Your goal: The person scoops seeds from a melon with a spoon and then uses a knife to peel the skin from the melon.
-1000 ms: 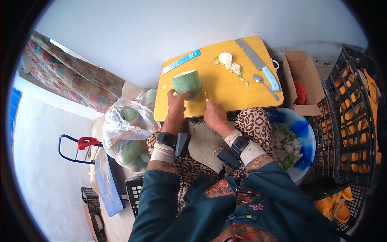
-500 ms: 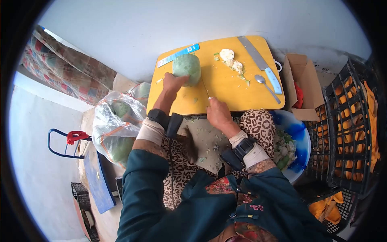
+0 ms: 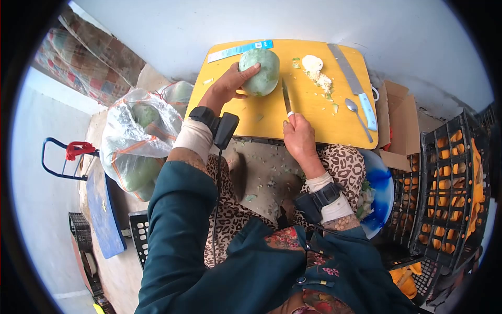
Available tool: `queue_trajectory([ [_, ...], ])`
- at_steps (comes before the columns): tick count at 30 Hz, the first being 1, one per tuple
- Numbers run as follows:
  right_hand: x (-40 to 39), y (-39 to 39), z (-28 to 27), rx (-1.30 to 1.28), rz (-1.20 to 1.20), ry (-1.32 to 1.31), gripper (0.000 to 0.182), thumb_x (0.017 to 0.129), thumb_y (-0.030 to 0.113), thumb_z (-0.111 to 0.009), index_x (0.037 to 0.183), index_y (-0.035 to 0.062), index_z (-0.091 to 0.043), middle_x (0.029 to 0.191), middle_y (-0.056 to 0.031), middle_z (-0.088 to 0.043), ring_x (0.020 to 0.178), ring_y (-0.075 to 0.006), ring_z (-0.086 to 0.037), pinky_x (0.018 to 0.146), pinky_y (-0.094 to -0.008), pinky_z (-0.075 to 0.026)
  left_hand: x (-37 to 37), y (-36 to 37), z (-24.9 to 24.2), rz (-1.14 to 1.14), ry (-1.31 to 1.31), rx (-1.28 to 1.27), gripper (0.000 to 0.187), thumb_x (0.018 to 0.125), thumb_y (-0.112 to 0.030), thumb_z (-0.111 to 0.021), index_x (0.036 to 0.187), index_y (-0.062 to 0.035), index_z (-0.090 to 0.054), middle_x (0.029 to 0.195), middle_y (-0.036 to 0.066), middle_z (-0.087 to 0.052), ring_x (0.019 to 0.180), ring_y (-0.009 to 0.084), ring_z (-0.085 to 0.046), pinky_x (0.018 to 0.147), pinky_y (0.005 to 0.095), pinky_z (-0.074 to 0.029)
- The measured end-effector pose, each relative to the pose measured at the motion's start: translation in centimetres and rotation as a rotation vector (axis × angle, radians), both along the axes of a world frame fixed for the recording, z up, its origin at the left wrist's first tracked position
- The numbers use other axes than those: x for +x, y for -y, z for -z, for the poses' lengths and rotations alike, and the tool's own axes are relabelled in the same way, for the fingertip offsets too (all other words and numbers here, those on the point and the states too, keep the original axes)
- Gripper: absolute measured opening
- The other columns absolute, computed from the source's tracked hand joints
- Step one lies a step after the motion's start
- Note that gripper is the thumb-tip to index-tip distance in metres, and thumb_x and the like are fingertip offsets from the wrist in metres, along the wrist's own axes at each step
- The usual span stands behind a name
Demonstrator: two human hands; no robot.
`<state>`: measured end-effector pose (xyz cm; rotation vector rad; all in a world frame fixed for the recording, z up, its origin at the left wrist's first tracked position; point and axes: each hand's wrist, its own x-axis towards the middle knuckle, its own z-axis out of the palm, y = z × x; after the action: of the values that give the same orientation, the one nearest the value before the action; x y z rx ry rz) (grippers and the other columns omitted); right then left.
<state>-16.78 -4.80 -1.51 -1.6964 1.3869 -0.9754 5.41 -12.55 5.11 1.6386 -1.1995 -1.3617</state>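
Observation:
My left hand is wrapped round the side of a pale green winter melon, thumb on its skin, over the yellow table. A small knife with a light handle is gripped in my right hand. Its blade points away from me, just right of the melon and apart from it. Beyond it lie a cut white slice and a heap of seedy pulp.
A large blue-handled knife and a spoon lie at the table's right. A blue-and-white strip is at the back. Plastic-bagged melons stand left; a cardboard box, a blue-white basin and black crates stand right.
My left hand has shifted its hold and the melon has turned, now nearer the table's back. The small knife has rotated, showing more of its blade. The whole view has shifted slightly.

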Motion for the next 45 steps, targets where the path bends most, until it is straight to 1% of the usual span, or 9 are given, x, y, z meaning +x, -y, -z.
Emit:
queue_trajectory([
  [6, 1.3, 1.1, 1.4, 0.146, 0.036, 0.343, 0.016, 0.085, 0.011, -0.06, 0.083, -0.004, -0.053, 0.065, -0.0144, -0.054, 0.063, -0.0264, -0.059, 0.063, -0.038, -0.047, 0.2, 0.4, 0.8, -0.109, -0.143, 0.034, 0.078, 0.082, -0.061, -0.062, 0.133, -0.0058, -0.043, 0.124, 0.013, -0.053, 0.113, 0.0275, -0.053, 0.088, 0.0489, -0.046],
  [12, 1.4, 1.1, -0.7, 0.367, 0.052, 0.662, 0.007, 0.089, 0.004, -0.054, 0.09, -0.0024, -0.054, 0.073, -0.0045, -0.053, 0.06, -0.0121, -0.053, 0.058, -0.0283, -0.046, -0.8, 0.7, 1.7, -0.216, -0.203, 0.036, 0.077, 0.079, -0.052, -0.069, 0.128, 0.0005, -0.043, 0.122, 0.018, -0.053, 0.104, 0.0284, -0.058, 0.082, 0.0465, -0.049],
  [19, 1.8, 2.3, -0.9, 0.295, -0.025, 0.765, 0.011, 0.088, 0.0, -0.05, 0.098, -0.0028, -0.052, 0.078, -0.0036, -0.052, 0.06, -0.0121, -0.053, 0.058, -0.0277, -0.047, -1.8, -0.5, 1.8, -0.405, -0.3, 0.126, 0.106, 0.073, -0.045, -0.077, 0.14, -0.0041, -0.006, 0.135, 0.025, -0.033, 0.115, 0.0359, -0.05, 0.083, 0.0539, -0.048],
  [21, 2.0, 2.4, -1.0, 0.306, -0.049, 0.79, 0.011, 0.087, 0.0, -0.05, 0.098, -0.0023, -0.051, 0.079, -0.0043, -0.052, 0.061, -0.0123, -0.054, 0.058, -0.028, -0.047, -2.1, -1.0, 1.3, -0.46, -0.279, 0.114, 0.106, 0.072, -0.046, -0.077, 0.14, -0.0055, -0.006, 0.136, 0.025, -0.031, 0.119, 0.0368, -0.047, 0.086, 0.0557, -0.046],
  [24, 2.2, 2.3, -0.2, 0.282, -0.079, 0.652, 0.027, 0.09, 0.008, -0.05, 0.115, -0.0018, -0.051, 0.079, -0.0063, -0.057, 0.055, -0.0081, -0.052, 0.041, -0.0221, -0.037, -2.3, -0.7, 1.2, -0.469, -0.206, 0.043, 0.105, 0.072, -0.045, -0.078, 0.14, -0.0064, -0.008, 0.137, 0.023, -0.032, 0.121, 0.0369, -0.044, 0.089, 0.058, -0.043],
  [28, 1.9, 2.4, 0.5, 0.364, -0.043, 0.58, 0.029, 0.09, 0.007, -0.05, 0.116, -0.0031, -0.05, 0.085, -0.0063, -0.058, 0.061, -0.0099, -0.057, 0.044, -0.023, -0.039, -2.5, -0.2, 1.8, -0.457, -0.194, -0.058, 0.106, 0.072, -0.044, -0.078, 0.141, -0.0063, -0.007, 0.139, 0.021, -0.032, 0.122, 0.0356, -0.043, 0.092, 0.0601, -0.04],
  [31, 1.9, 2.2, 0.2, 0.358, -0.069, 0.578, 0.03, 0.089, 0.007, -0.05, 0.117, -0.0042, -0.05, 0.09, -0.0071, -0.058, 0.063, -0.0106, -0.058, 0.045, -0.0228, -0.04, -2.4, -0.1, 2.0, -0.476, -0.211, -0.052, 0.081, 0.077, -0.048, -0.072, 0.136, -0.009, -0.033, 0.129, 0.014, -0.045, 0.116, 0.0325, -0.05, 0.093, 0.0568, -0.041],
  [34, 2.1, 2.1, -0.5, 0.322, -0.08, 0.647, 0.031, 0.089, 0.007, -0.05, 0.118, -0.0047, -0.049, 0.095, -0.0082, -0.058, 0.063, -0.0109, -0.058, 0.045, -0.0226, -0.04, -2.0, -0.3, 1.8, -0.419, -0.193, -0.047, 0.074, 0.078, -0.052, -0.07, 0.131, -0.0091, -0.043, 0.125, 0.015, -0.049, 0.115, 0.0318, -0.051, 0.093, 0.0533, -0.042],
  [45, 1.2, 1.9, -0.7, 0.46, -0.012, 0.681, 0.026, 0.091, 0.007, -0.047, 0.114, -0.0038, -0.049, 0.112, -0.0129, -0.056, 0.064, -0.0119, -0.06, 0.046, -0.0234, -0.04, -0.1, 0.5, 1.9, -0.304, -0.202, 0.073, 0.082, 0.074, -0.06, -0.069, 0.13, -0.0063, -0.043, 0.116, 0.016, -0.054, 0.103, 0.0313, -0.057, 0.082, 0.0466, -0.05],
])
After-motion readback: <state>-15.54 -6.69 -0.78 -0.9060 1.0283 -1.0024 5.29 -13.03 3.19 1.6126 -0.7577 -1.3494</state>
